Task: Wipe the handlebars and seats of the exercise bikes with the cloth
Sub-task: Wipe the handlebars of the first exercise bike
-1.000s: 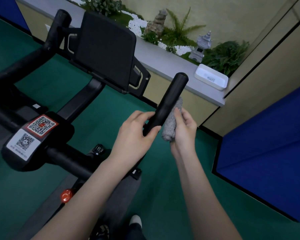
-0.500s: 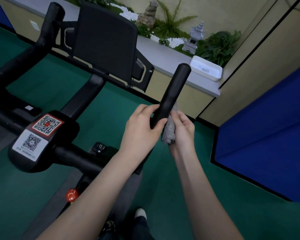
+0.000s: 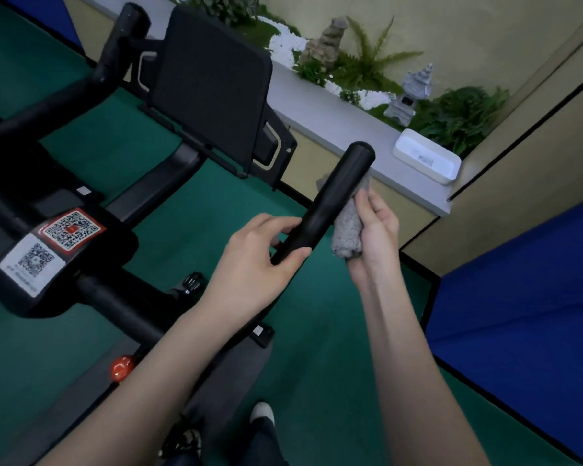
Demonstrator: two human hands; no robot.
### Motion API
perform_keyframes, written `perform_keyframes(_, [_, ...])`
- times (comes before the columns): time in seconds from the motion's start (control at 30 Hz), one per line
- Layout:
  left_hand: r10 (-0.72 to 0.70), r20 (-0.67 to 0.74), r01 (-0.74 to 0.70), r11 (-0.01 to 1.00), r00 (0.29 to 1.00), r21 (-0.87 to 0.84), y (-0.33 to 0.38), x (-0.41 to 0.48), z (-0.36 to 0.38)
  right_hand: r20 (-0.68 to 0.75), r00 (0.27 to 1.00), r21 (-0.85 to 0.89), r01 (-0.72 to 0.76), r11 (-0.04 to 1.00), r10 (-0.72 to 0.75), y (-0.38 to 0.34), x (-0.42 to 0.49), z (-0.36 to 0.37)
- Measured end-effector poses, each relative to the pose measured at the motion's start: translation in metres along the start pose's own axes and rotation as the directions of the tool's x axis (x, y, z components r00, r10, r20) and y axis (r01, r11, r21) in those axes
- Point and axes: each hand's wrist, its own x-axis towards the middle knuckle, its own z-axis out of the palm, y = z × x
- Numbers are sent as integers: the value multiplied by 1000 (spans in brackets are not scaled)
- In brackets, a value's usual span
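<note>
Cloth [image 3: 347, 230] sits bunched in our right hand [image 3: 377, 227], fingers curled round it, pressed on the right side of the black handlebar [image 3: 330, 200] near its far tip. Our left hand [image 3: 253, 264] wraps the bar lower down, probably so it does not wobble while we rub.

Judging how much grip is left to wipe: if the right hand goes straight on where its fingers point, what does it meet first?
The right hand, holding the cloth, would slide up the handlebar past its end; the way looks free until the grey ledge, depth unclear.
</note>
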Motion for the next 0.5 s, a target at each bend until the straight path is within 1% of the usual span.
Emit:
perform_keyframes(0.13, [-22,4,22,999,1000,39,5,1,-2,159,979,-57,-119,991,126,10,0,-16])
perform_keyframes(0.3, [-74,-51,79,991,996,105,16,8,1,270,923,-156,-241,958,276,-12,22,-18])
perform_keyframes(0.37, [-103,-70,111,987,992,120,19,9,3,286,914,-150,-252,956,287,-22,33,-17])
perform_keyframes(0.5, [-125,-96,137,982,988,133,22,9,6,315,923,-40,-221,974,222,-28,45,-15])
